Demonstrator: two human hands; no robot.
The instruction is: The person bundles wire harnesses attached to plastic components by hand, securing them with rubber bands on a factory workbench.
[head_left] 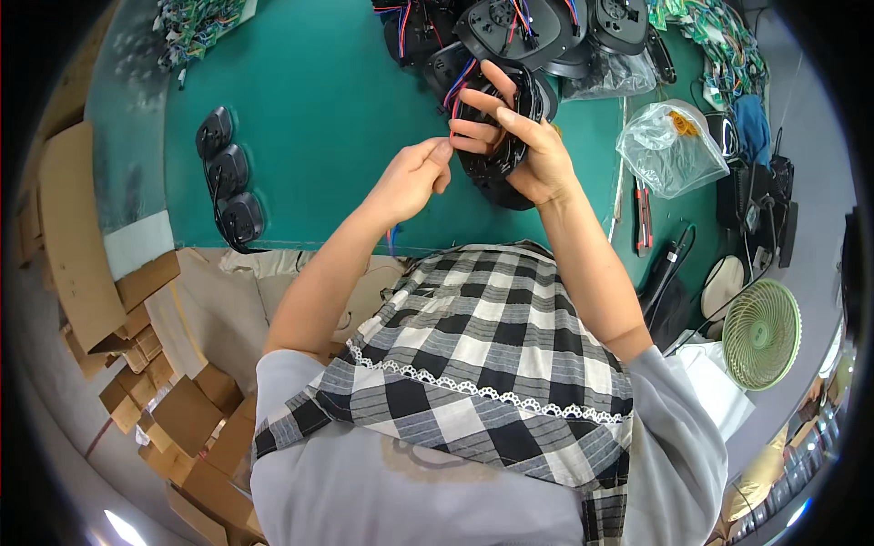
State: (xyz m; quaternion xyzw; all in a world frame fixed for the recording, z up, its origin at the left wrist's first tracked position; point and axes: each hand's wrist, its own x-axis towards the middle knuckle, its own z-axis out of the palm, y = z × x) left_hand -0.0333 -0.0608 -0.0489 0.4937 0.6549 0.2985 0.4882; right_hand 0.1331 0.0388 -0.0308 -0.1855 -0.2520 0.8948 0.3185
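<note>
My right hand (537,155) holds a rounded black plastic housing (496,173) over the near part of the green table. Its fingers reach across the open side of the housing, hiding much of the inside. Red and blue wires (457,91) run along the left side of this housing. My left hand (414,177) is closed, thumb against forefinger, on the wires at the housing's left edge. Below that hand, a bit of blue and red wire (391,239) shows at the table's front edge.
More black housings (510,32) with wires are piled at the back. Three small black units (228,168) joined by cable lie left. Wire bundles (719,55) fill the far right corner. A plastic bag (674,146), a red-handled tool (643,218) and a green fan (762,334) are right.
</note>
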